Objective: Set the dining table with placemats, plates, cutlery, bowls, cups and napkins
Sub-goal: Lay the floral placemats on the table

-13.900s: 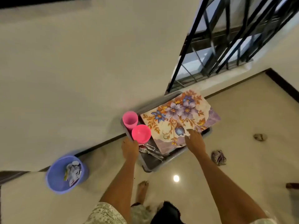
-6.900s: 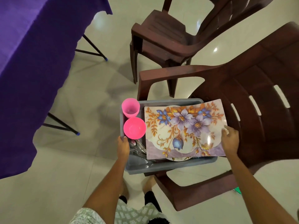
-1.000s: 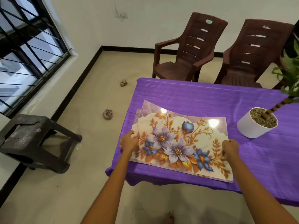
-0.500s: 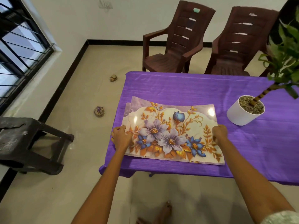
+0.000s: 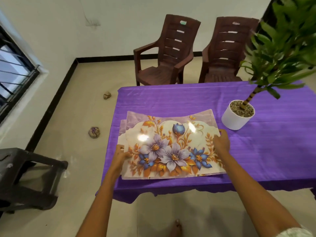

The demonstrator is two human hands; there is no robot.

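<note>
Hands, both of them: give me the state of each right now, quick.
Left hand: grips the left edge of the floral placemats.
Right hand: holds the placemats' right edge, fingers curled over it.

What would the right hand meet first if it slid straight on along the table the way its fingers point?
The right hand grips the right edge of the top floral placemat, fingers pointing away and slightly left. Straight on lies more placemat, then bare purple tablecloth. The white plant pot sits right of that line, though depth is uncertain.
</note>
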